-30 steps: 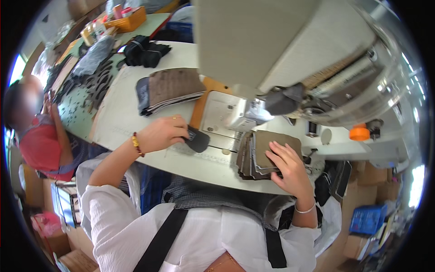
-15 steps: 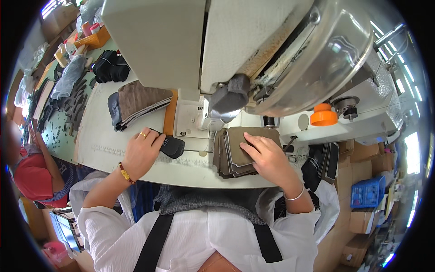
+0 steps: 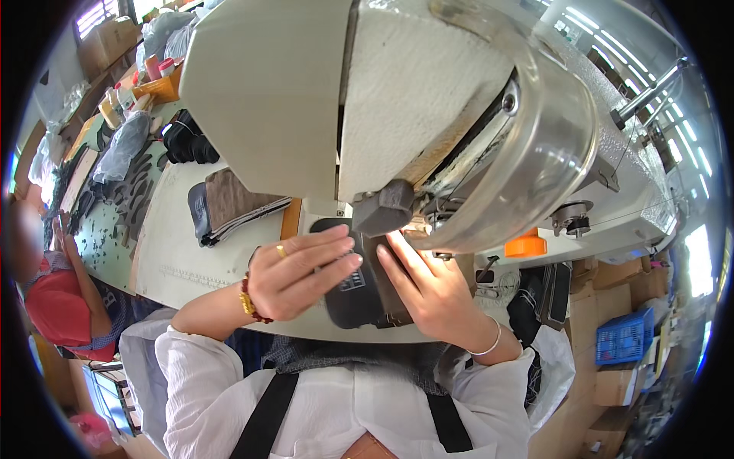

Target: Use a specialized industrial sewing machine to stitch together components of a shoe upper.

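Note:
A black flat piece with a small pale print (image 3: 355, 310) lies at the front of the sewing machine (image 3: 417, 92). My left hand (image 3: 302, 274) rests on it with fingers stretched out flat, covering its left side. Against its right edge is a brown fabric piece (image 3: 375, 264). My right hand (image 3: 432, 298) presses on the brown fabric with straight, slightly spread fingers, close below the machine head. The needle area is mostly hidden behind a grey padded part (image 3: 384, 208). Whether the two pieces overlap beneath my fingers I cannot tell.
A folded stack of brown and black pieces (image 3: 237, 205) lies left on the white machine table (image 3: 172, 229). An orange cap (image 3: 526, 245) is at the right. Dark strips (image 3: 552, 294) hang beyond the table's right edge. Another person in red (image 3: 69, 306) sits at a green table (image 3: 107, 264).
My left hand has moved right with the black piece, bringing it beside the brown fabric. My right hand has shifted slightly left and down, its fingers now under the machine head. The view has tilted.

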`<state>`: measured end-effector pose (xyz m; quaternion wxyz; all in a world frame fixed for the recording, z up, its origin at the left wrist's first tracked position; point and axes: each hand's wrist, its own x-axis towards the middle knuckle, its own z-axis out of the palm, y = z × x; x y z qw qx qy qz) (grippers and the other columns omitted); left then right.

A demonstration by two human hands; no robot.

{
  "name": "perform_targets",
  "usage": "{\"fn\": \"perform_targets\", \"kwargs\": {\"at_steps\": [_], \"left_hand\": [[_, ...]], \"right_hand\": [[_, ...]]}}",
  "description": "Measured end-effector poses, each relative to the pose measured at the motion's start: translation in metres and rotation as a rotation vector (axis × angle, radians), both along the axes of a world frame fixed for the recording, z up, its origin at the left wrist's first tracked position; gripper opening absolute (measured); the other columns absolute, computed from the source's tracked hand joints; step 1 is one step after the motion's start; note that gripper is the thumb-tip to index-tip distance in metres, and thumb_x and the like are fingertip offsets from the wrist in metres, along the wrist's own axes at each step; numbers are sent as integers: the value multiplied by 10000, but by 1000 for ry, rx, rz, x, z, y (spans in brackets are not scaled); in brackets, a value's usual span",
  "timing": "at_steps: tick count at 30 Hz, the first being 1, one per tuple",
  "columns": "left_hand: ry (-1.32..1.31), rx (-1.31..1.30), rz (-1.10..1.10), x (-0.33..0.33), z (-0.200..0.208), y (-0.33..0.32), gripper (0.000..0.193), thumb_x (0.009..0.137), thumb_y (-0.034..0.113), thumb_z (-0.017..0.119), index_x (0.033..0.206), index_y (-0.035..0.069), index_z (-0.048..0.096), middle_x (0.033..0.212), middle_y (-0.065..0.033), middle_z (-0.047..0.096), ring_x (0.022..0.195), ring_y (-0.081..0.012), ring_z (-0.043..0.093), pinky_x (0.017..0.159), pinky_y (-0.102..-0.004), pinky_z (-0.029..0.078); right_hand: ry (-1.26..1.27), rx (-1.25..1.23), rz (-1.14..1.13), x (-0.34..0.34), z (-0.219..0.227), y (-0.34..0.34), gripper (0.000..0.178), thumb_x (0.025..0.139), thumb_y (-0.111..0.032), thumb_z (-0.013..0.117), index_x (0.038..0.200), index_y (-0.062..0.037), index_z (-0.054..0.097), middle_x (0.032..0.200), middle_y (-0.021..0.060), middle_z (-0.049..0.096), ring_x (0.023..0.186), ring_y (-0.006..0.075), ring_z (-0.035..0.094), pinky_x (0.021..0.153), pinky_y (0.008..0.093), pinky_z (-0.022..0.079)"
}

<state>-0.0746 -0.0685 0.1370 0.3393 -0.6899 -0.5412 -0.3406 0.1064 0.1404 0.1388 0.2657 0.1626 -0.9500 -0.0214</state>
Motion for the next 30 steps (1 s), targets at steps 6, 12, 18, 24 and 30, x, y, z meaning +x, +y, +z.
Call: {"fn": "perform_targets", "kwargs": {"at_steps": [6, 12, 18, 24, 30], "left_hand": [[-4, -70, 24, -1, -14, 23, 291, 754, 43, 751, 1037, -21, 768, 1010, -165, 740, 938, -308, 761, 739, -342, 658], [-162, -149, 74, -6, -41, 35, 224, 747, 28, 716, 968, 0, 737, 1043, -170, 732, 917, -294, 753, 669, -310, 635], [-110, 17, 109, -4, -56, 36, 202, 733, 32, 699, 932, 10, 727, 1021, -179, 724, 841, -222, 730, 544, -263, 558], [-9, 10, 131, -12, -48, 33, 187, 732, 59, 697, 913, 21, 732, 1007, -178, 723, 686, -150, 658, 475, -254, 497], [-8, -9, 87, -17, -49, 33, 181, 743, 57, 702, 919, 28, 739, 1012, -175, 730, 594, -125, 599, 421, -253, 432]], "right_hand": [[24, 150, -61, -15, -13, 8, 737, 757, -135, 660, 1482, -25, 586, 656, -18, 450, 587, 106, 531, 551, 278, 466], [122, 420, 77, -19, -44, 23, 188, 825, -139, 706, 1009, -104, 725, 702, 1, 479, 729, 184, 589, 726, 351, 520], [266, 161, 84, -15, -60, 27, 107, 863, -148, 749, 825, -86, 669, 732, 48, 548, 760, 246, 587, 745, 396, 496], [-37, 174, 28, -8, -60, 25, 141, 850, -154, 764, 943, -62, 709, 817, 66, 618, 845, 250, 626, 798, 404, 516], [181, 442, 61, -4, -53, 28, 348, 835, -135, 769, 1174, -64, 730, 928, 51, 646, 955, 213, 651, 843, 425, 535]]}}
